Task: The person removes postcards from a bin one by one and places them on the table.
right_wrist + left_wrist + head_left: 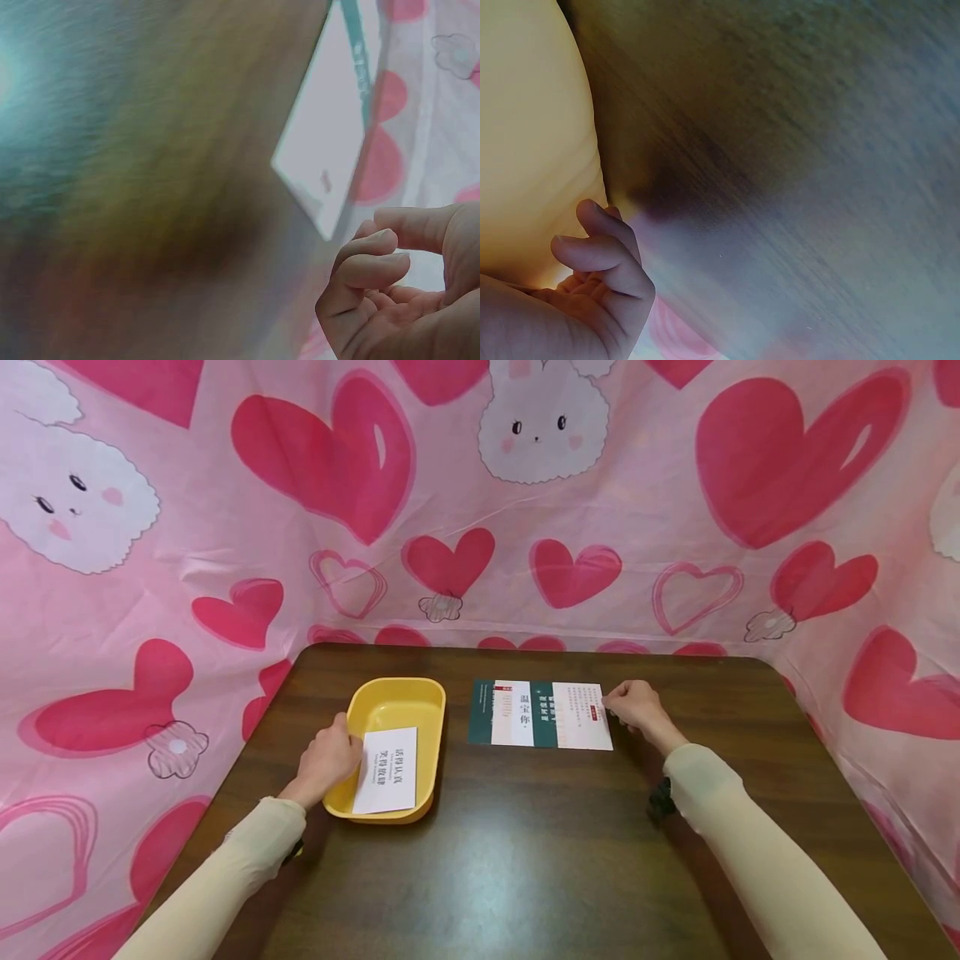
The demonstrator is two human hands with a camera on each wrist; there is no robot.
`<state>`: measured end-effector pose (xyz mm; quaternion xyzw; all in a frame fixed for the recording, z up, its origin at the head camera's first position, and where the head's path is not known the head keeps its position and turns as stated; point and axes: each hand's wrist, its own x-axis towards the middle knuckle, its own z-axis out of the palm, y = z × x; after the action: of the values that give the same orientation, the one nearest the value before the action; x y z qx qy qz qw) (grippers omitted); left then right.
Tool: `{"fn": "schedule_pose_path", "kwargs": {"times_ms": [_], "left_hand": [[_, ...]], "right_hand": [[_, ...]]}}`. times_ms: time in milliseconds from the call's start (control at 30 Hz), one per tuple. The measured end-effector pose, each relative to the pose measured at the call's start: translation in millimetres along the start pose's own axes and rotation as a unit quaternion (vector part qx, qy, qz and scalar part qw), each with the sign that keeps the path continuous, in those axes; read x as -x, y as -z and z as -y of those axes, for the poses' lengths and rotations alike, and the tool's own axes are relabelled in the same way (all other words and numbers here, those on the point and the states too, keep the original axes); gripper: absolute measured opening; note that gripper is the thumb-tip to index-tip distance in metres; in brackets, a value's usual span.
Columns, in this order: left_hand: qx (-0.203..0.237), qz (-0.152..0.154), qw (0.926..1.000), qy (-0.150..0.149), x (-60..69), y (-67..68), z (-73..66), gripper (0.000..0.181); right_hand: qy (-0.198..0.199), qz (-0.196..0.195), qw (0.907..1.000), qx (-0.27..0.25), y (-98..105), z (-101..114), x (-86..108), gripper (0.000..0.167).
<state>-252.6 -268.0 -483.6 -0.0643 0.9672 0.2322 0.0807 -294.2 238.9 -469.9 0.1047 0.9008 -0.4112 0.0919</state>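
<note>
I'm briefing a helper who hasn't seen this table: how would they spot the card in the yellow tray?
On the brown table, find the yellow tray at the person's left hand. The white card is inside, toward the tray's near end. Unlike the green-and-white printed cards out on the table, it shows only dark lettering on plain white.

Printed cards (pixel 546 714) beside yellow tray (pixel 401 700)

Pink heart-and-rabbit-print fabric (pixel 637 510) is hanging around a dark wood-grain tabletop (pixel 547 793), whose glossy surface is reflecting pale light (pixel 487 852).
</note>
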Motion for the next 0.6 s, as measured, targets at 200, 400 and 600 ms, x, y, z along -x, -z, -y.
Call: {"fn": "schedule_pose_path", "kwargs": {"times_ms": [200, 400, 600], "left_hand": [[0.0, -0.004, 1.0, -0.002, 0.5, 0.4, -0.3, 0.046], [0.0, 0.0, 1.0, -0.005, 1.7, 0.0, -0.9, 0.045], [0.0, 0.001, 1.0, -0.006, 3.1, 1.1, -0.4, 0.047]], "right_hand": [[0.027, 0.0, 0.9996, -0.005, 5, 29, 2.0, 0.028], [0.052, 0.002, 0.9986, 0.011, 3, 69, 9.7, 0.031], [0.106, 0.003, 0.9943, 0.018, -8, 110, 14.1, 0.028]]}}
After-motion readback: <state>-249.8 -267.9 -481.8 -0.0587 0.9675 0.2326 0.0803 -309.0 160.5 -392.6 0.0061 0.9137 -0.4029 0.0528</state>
